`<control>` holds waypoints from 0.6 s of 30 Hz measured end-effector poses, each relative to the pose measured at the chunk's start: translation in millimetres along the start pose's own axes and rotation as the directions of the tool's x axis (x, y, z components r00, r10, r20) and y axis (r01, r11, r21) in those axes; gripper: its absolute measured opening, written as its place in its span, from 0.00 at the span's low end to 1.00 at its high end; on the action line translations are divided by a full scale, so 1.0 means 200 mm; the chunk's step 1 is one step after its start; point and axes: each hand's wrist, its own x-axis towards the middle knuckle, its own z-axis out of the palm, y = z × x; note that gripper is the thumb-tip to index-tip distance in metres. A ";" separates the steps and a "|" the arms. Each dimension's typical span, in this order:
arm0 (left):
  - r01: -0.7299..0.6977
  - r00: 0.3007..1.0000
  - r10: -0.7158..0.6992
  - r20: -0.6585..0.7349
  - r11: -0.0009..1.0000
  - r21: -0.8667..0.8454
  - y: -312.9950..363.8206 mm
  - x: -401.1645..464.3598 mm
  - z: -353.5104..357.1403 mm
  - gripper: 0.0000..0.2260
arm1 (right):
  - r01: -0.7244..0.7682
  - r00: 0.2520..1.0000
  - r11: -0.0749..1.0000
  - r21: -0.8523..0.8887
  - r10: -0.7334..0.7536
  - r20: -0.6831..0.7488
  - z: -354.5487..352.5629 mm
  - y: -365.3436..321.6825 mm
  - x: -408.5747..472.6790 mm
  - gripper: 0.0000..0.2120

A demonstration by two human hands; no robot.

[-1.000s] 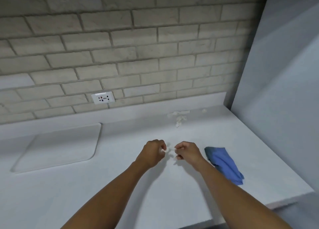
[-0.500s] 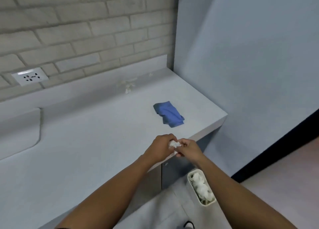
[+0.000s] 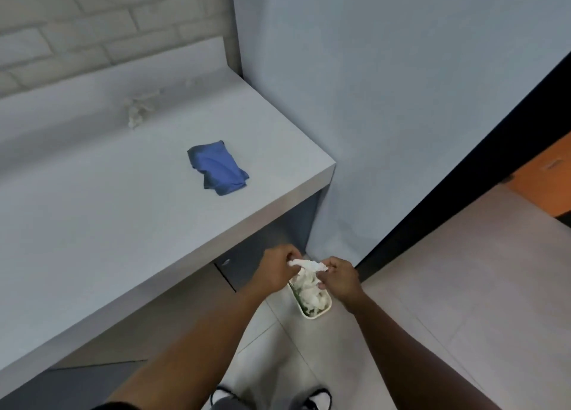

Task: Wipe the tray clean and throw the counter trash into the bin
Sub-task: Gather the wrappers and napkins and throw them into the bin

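Am seeing left hand (image 3: 276, 267) and right hand (image 3: 339, 276) both pinching white paper scrap (image 3: 309, 266) right above bin (image 3: 312, 301). Judging disposal step underway. Next: letting go over opening. More scraps (image 3: 139, 108) waiting on counter (image 3: 92, 208), 11 o'clock from blue cloth (image 3: 217, 168).

Brick wall (image 3: 92, 23) runs behind, with a plain grey-blue panel (image 3: 386, 100) on the right going down to a tiled floor (image 3: 463, 286). Dark strip (image 3: 463, 174) edges that panel, orange floor (image 3: 547, 177) past it. Shoes (image 3: 318, 399) poke in at the bottom.
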 end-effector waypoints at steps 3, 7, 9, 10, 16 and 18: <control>0.094 0.995 -0.094 0.013 0.995 -0.029 -0.04 0.08 0.17 0.05 | -0.053 0.999 0.999 -0.005 0.053 -0.005 -0.03 0.13 0.07 0.07; 0.167 0.986 -0.168 -0.007 0.985 -0.031 -0.18 0.25 0.40 0.06 | -0.082 0.997 0.996 -0.022 0.082 -0.010 0.03 0.35 0.28 0.08; 0.186 0.983 -0.186 -0.003 0.982 -0.017 -0.31 0.37 0.55 0.06 | -0.079 0.996 0.993 -0.085 0.075 -0.052 0.10 0.53 0.46 0.08; 0.191 0.982 -0.191 0.005 0.982 -0.007 -0.38 0.43 0.64 0.06 | -0.084 0.995 0.991 -0.101 0.077 -0.064 0.15 0.63 0.56 0.08; 0.129 0.990 -0.132 0.041 0.989 0.070 -0.95 0.88 1.16 0.08 | -0.134 0.982 0.989 -0.055 0.125 -0.141 0.48 1.23 1.21 0.07; 0.074 0.994 -0.083 0.073 0.990 0.116 -1.15 1.00 1.37 0.09 | -0.119 0.980 0.987 -0.103 0.100 -0.174 0.60 1.43 1.42 0.07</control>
